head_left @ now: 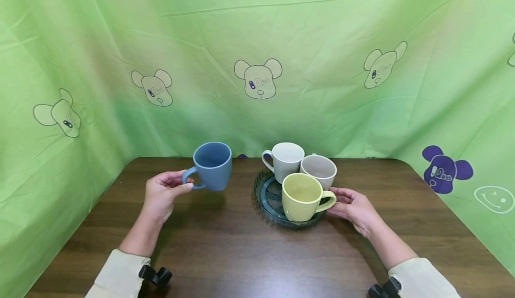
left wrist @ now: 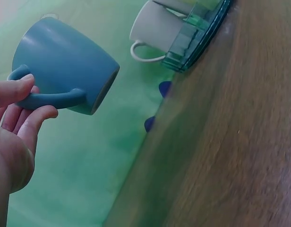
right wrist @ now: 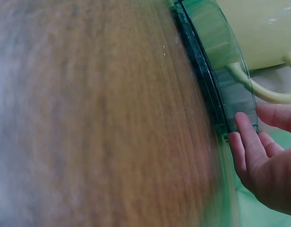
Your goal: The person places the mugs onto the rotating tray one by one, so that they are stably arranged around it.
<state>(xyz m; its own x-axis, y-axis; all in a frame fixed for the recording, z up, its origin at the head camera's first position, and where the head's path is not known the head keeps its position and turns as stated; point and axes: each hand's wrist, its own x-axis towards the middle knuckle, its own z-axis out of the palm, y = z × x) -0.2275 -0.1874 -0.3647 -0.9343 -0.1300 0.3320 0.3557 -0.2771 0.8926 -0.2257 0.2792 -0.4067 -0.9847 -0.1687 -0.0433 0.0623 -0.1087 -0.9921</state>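
A blue mug [head_left: 212, 165] hangs above the table, tilted in the left wrist view. My left hand [head_left: 164, 191] pinches its handle between thumb and fingers. On the round, dark teal glass tray [head_left: 274, 216] stand a yellow mug [head_left: 299, 202], a white mug [head_left: 287, 159] and a pale grey mug [head_left: 319, 167], grouped close together. My right hand [head_left: 356, 209] is at the tray's right side, beside the yellow mug's handle. In the right wrist view, its fairly straight fingers [right wrist: 252, 142] touch the outside of the tray wall, with the thumb at the rim.
The brown wooden table [head_left: 233, 262] runs back to a green curtain [head_left: 201, 110] printed with bear faces. That curtain also encloses the left and right sides. Black straps with small mounts [head_left: 154, 275] sit at both cuffs.
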